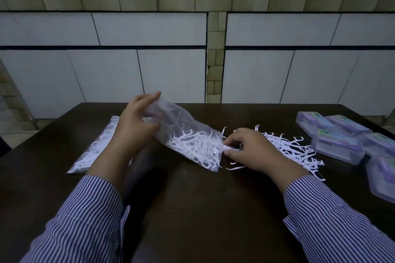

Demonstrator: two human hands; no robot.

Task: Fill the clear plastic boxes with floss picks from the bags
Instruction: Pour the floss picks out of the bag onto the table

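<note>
My left hand [136, 121] grips the raised end of a clear plastic bag [183, 134], which slopes down to the right with white floss picks bunched at its low mouth. My right hand [250, 149] pinches a few picks at that mouth. Behind and to the right of that hand, a loose pile of floss picks [297, 147] lies on the dark table [192, 198]. A second bag of picks [96, 145] lies flat at the left, partly hidden by my left arm. Several clear plastic boxes [337, 145] with purple inserts sit at the right edge, lids shut.
A white tiled wall [149, 60] rises just behind the table's far edge. The boxes crowd the table's right side up to its edge. My striped sleeves [89, 215] cover the near corners of the table.
</note>
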